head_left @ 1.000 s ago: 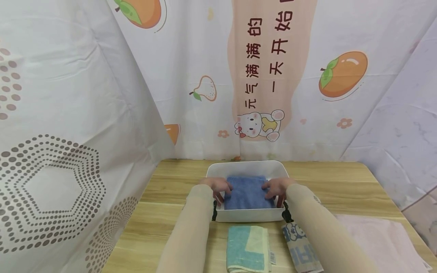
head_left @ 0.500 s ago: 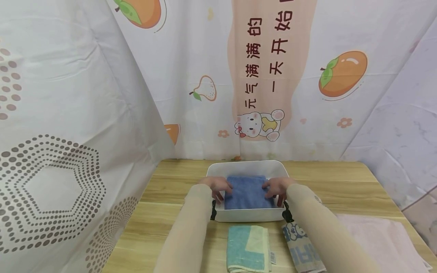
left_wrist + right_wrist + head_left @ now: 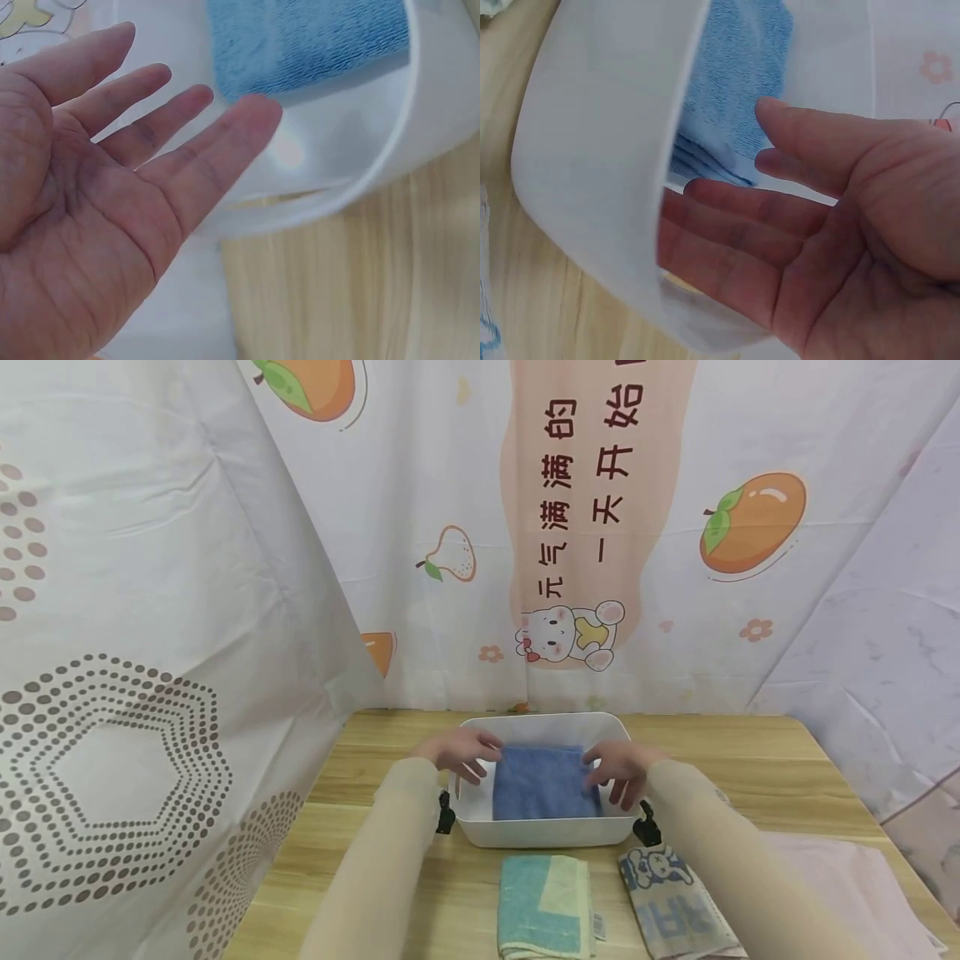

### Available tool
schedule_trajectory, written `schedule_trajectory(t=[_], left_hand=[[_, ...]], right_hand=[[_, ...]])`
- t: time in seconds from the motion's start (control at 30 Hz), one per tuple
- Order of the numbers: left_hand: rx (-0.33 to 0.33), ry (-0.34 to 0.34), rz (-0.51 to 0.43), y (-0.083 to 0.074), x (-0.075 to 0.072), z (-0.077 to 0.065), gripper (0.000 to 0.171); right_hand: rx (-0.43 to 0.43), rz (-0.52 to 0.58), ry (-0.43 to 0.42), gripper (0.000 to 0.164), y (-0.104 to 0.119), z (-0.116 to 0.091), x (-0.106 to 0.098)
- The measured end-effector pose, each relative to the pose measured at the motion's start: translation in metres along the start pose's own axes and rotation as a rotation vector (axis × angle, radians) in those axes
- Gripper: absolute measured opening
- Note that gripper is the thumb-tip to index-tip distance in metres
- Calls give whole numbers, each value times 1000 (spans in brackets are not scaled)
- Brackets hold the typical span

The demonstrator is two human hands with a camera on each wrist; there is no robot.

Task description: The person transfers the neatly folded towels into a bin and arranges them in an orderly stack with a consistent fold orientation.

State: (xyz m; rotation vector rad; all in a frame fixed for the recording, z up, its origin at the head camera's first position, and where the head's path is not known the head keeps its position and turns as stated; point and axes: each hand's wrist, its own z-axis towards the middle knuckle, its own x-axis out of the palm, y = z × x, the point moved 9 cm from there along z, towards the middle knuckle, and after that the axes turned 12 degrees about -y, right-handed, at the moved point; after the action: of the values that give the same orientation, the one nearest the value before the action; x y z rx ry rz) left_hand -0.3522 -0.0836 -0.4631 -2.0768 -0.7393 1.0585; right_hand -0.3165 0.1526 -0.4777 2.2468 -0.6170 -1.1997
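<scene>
A folded blue towel [image 3: 546, 783] lies flat inside a white bin [image 3: 547, 835] at the far middle of the table. Over the bin's left rim, my left hand [image 3: 463, 752] hovers with its fingers spread and holds nothing. The left wrist view shows that palm [image 3: 97, 202] apart from the towel [image 3: 307, 45]. My right hand [image 3: 621, 767] is at the bin's right side, fingers loosely extended. In the right wrist view its fingers [image 3: 735, 232] reach partly behind the bin wall [image 3: 607, 150], beside the layered towel edge, gripping nothing.
In front of the bin lies a folded green and yellow towel [image 3: 542, 906]. A blue and beige patterned towel [image 3: 667, 897] sits right of it, partly under my right forearm. A pink towel [image 3: 847, 885] covers the table's right front. A printed curtain [image 3: 450, 635] hangs behind.
Both hands have let go of the blue towel's sides and drawn apart, the left up and leftward, the right slightly rightward. The towel stays in the bin.
</scene>
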Motion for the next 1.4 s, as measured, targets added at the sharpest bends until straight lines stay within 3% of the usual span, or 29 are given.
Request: schedule_trajectory(t=[0.23, 0.43, 0.63, 0.9, 1.4], left_hand=[[73, -83, -83, 2, -28, -11, 48], [75, -177, -178, 13, -50, -18, 42], [66, -273, -204, 26, -62, -22, 37], [55, -333, -227, 45, -62, -22, 41], [67, -269, -401, 68, -48, -15, 50]], right_hand=[[-38, 64, 16, 58, 2, -9, -11], [-52, 135, 23, 57, -1, -14, -22], [-98, 214, 48, 70, -9, -14, -34], [-127, 293, 16, 63, -9, -27, -44], [-266, 457, -52, 58, -34, -32, -62]])
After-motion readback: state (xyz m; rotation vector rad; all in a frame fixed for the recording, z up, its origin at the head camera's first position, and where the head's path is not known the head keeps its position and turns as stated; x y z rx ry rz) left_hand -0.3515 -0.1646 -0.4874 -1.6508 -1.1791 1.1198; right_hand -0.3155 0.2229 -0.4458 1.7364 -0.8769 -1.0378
